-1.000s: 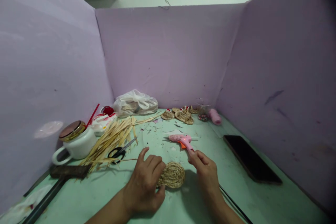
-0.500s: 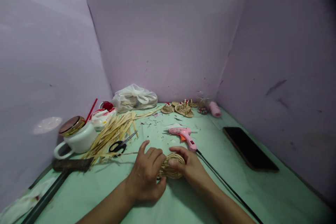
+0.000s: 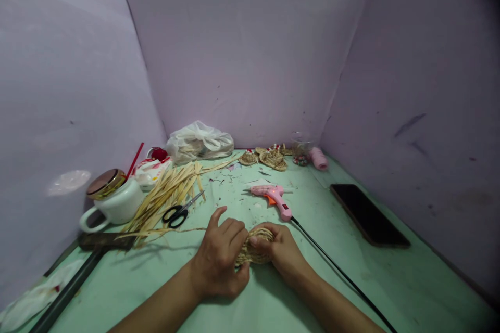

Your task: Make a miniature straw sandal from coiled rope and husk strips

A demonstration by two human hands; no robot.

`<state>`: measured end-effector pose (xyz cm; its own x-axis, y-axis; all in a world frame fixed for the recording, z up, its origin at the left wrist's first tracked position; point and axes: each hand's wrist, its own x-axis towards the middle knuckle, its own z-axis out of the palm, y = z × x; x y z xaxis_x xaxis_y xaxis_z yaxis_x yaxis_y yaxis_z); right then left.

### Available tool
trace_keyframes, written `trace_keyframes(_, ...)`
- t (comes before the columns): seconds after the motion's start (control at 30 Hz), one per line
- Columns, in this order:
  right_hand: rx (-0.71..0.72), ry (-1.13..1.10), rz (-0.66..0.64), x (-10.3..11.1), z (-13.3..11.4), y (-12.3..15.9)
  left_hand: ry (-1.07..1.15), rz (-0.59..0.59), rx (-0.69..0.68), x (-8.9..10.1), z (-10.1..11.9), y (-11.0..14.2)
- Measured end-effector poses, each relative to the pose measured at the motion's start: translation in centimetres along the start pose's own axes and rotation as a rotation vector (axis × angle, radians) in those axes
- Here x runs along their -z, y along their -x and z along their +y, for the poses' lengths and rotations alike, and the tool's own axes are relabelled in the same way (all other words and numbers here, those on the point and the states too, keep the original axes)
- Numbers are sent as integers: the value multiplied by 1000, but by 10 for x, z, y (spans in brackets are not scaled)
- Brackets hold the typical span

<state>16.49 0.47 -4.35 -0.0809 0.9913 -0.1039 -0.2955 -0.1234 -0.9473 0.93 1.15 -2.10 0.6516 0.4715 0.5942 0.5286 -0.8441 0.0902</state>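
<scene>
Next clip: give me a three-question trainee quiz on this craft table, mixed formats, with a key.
1. True or false: both hands grip the woven straw disc.
2. What lies nearest the dry straw strips? A) scissors B) phone C) pink thread spool
3. What pink corded tool lies just beyond the hands?

Key: 1 true: left hand and right hand hold it. 2 A. 3 the glue gun.
</scene>
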Motion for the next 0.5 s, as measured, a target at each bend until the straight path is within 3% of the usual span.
trace_keyframes(0.5,26,107,34,-4,-3,0,-4,40,-30,-5,2,1)
